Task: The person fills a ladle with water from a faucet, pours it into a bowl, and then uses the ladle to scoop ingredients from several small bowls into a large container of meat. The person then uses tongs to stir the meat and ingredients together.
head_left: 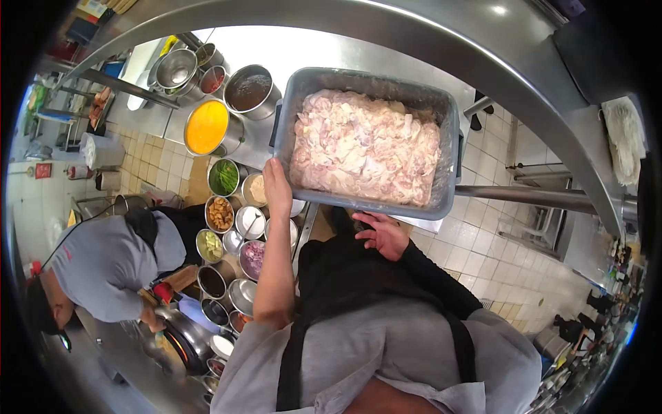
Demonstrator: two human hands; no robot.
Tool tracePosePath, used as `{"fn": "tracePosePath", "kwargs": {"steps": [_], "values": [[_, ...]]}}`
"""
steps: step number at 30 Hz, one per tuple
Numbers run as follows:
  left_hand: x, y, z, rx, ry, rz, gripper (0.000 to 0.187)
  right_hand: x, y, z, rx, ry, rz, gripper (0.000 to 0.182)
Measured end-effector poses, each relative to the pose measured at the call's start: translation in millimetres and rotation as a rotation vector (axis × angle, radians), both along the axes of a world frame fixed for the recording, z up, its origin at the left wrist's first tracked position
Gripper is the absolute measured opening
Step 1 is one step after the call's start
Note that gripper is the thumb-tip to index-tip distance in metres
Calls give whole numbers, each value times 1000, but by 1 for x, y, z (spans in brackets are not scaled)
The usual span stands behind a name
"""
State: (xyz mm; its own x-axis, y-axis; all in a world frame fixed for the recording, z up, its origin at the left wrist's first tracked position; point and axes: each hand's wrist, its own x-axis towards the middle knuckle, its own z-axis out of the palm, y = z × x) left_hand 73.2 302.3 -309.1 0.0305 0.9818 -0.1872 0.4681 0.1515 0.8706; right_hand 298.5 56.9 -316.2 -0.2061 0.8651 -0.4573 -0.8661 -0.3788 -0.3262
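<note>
A grey plastic tub (452,131) full of raw, pale, coated meat pieces (365,148), which look like chicken, sits on the steel counter in front of me. My left hand (278,186) is at the tub's near left corner, its fingers together against the wall and the thumb side mostly hidden. Below the tub's near edge, my right hand (383,236) is turned partly palm up with fingers spread, holding nothing. Small metal pots of ingredients stand beside my left forearm, among them chopped red onion (254,257) and a white powder with a spoon (250,222).
Left of the tub stand a pot of orange liquid (207,127) and a pot of brown liquid (252,90). A co-worker (131,255) leans over a wok (183,345) at lower left. A steel shelf edge (441,34) arches overhead, and a tiled floor (476,234) shows at right.
</note>
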Motion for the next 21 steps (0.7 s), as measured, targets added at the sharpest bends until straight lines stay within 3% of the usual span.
{"fn": "tracePosePath", "kwargs": {"steps": [4, 8, 9, 10, 12, 14, 16, 20, 21], "values": [[4, -10, 34, -23, -8, 13, 69, 3, 7, -5, -58, 31, 49, 47], [-21, -24, 3, -99, -272, 164, 74, 6, 23, -8, -153, -66, 329, 49], [-33, -38, 2, -24, -225, 225, 72, 7, 30, -7, -123, 4, 361, 49], [-28, -61, 28, 1, -350, 399, 67, 6, 37, -3, -102, 79, 394, 50], [-56, -109, 32, 91, -433, 558, 62, -5, 48, 12, -78, 153, 455, 51], [-72, -170, 43, 8, -602, 731, 58, -14, 52, 14, -102, 220, 521, 50], [-97, -233, 23, -71, -707, 799, 57, -28, 58, 5, -106, 358, 600, 48], [-109, -350, -3, -123, -678, 1111, 57, -67, 56, 1, -116, 507, 783, 44], [-112, -376, -12, -152, -701, 1158, 55, -81, 53, 14, -149, 479, 822, 31]]}}
